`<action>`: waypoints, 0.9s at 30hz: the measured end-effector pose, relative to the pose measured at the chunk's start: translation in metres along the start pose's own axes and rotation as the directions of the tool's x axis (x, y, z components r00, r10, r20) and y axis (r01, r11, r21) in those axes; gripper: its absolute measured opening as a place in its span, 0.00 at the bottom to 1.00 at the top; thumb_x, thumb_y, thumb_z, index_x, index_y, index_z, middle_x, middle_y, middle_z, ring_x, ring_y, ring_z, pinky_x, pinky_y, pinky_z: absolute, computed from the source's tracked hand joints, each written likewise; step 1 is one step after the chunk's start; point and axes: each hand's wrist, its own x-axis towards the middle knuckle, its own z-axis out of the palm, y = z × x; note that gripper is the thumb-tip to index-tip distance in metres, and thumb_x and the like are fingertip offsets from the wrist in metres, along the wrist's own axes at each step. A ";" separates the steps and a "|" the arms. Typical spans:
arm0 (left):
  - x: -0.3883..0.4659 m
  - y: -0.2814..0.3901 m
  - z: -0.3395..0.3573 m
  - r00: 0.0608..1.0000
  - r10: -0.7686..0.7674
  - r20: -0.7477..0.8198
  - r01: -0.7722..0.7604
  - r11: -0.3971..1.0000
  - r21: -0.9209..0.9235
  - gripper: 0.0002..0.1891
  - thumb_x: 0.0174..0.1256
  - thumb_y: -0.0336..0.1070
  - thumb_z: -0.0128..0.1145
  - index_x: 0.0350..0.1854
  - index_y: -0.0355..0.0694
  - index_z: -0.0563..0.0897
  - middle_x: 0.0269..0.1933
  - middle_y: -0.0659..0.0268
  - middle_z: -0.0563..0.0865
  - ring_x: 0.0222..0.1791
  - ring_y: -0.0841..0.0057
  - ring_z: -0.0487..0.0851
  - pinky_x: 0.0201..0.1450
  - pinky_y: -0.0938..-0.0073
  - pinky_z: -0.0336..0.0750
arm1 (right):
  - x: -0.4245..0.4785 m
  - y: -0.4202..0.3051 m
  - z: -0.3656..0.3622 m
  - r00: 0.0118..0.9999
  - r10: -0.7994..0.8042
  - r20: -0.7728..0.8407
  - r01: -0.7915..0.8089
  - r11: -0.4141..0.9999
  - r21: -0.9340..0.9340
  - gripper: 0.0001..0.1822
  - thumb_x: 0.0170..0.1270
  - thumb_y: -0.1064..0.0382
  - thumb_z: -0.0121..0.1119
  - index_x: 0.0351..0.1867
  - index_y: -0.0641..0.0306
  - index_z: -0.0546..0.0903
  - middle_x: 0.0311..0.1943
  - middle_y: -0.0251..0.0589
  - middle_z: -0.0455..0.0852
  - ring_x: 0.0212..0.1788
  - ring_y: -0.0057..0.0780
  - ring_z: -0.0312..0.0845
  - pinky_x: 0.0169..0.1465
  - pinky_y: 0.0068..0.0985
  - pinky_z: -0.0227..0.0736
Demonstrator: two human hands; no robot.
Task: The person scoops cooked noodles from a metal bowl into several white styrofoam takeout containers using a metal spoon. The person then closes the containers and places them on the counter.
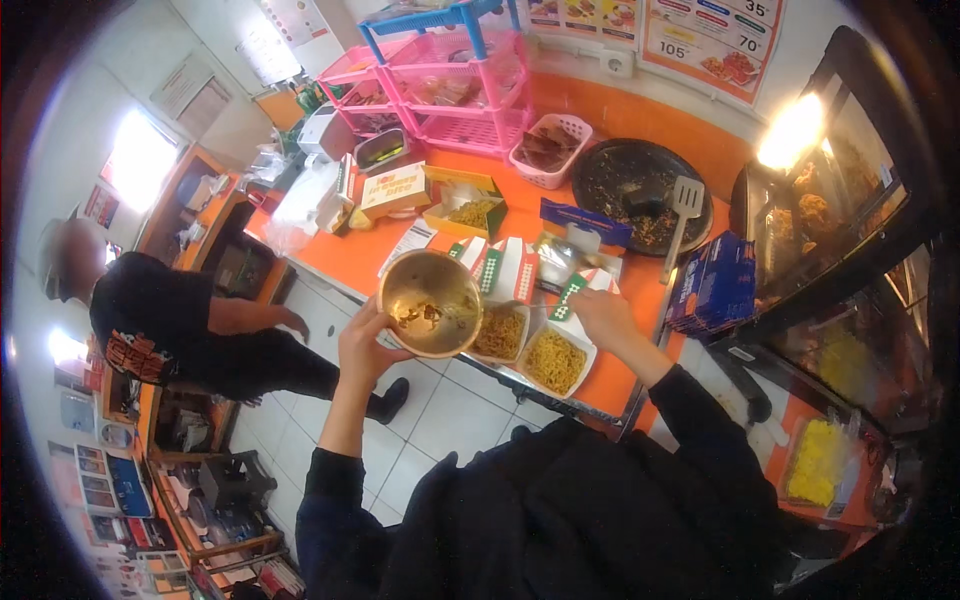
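My left hand (365,341) grips the rim of a gold-toned metal bowl (439,289), tilted so its inside shows; dark scraps and a film of sauce cling to it. In my right hand (600,319) is a thin metal utensil, likely a spoon (510,307), reaching left over an open paper box. That box holds brown noodles (499,334), and the bowl hangs beside its left edge. Closer to my right forearm, a second open box contains yellow noodles (556,361). Upright printed flaps of the boxes (516,266) stand behind them.
A dark round pan (626,176) bears a slotted turner (681,217). Folded blue cartons (716,285) lie beside a lit food warmer (817,202). Another noodle box (469,214) and a pink rack (457,97) stand farther back on the orange counter (341,259). A person (157,322) is at left.
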 end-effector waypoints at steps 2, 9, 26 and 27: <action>-0.003 -0.011 -0.008 0.980 -0.197 0.028 0.197 0.980 -0.018 0.22 0.27 0.33 0.81 0.27 0.39 0.80 0.50 0.60 0.87 0.48 0.64 0.86 0.47 0.69 0.80 | 0.001 0.003 -0.004 0.996 0.079 0.031 -0.081 0.995 0.063 0.09 0.66 0.62 0.50 0.42 0.55 0.81 0.36 0.41 0.84 0.42 0.43 0.83 0.41 0.40 0.77; 0.000 -0.042 -0.035 0.997 -0.058 -0.056 0.067 0.985 0.162 0.22 0.27 0.35 0.80 0.28 0.40 0.80 0.55 0.58 0.85 0.52 0.60 0.84 0.50 0.66 0.80 | 0.030 -0.019 -0.031 0.989 0.009 -0.145 0.042 0.939 0.341 0.09 0.66 0.61 0.50 0.41 0.56 0.80 0.34 0.42 0.84 0.41 0.44 0.82 0.41 0.41 0.74; 0.033 -0.155 -0.009 0.894 0.414 0.173 -0.429 0.902 0.055 0.22 0.27 0.35 0.77 0.30 0.43 0.80 0.62 0.60 0.80 0.57 0.63 0.82 0.48 0.68 0.82 | 0.129 -0.066 0.063 0.873 -0.447 -0.195 0.424 0.893 -0.148 0.16 0.64 0.65 0.51 0.53 0.46 0.78 0.40 0.39 0.79 0.38 0.40 0.82 0.37 0.36 0.78; 0.037 -0.160 -0.007 0.885 0.432 0.172 -0.438 0.899 0.000 0.22 0.27 0.35 0.77 0.30 0.43 0.80 0.63 0.60 0.80 0.57 0.63 0.82 0.49 0.68 0.82 | 0.135 -0.076 0.050 0.889 -0.404 -0.215 0.390 0.914 -0.110 0.16 0.63 0.65 0.52 0.53 0.46 0.78 0.39 0.38 0.79 0.38 0.39 0.82 0.36 0.36 0.78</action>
